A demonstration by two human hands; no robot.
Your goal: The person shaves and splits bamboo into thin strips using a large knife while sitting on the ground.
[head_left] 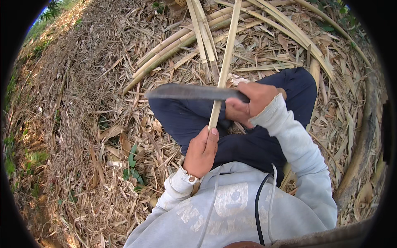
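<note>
My left hand [201, 152] is closed around the near end of a long, pale bamboo strip [225, 68], which runs away from me past the top of the view. In my right hand [257, 101] is a machete [186, 91] with a broad dark blade, slightly blurred. Its blade points left and lies across the strip, a little beyond my left hand; whether the edge bites into the strip I cannot tell. Part of the handle is hidden by my right fingers.
Split bamboo strips [200, 33] and round bamboo poles [165, 53] lie ahead of me on dry leaves and shavings [95, 165]. More strips [300, 35] lie at the far right. A curved log [364, 136] rests to my right. My bent legs [182, 115] are beneath the blade.
</note>
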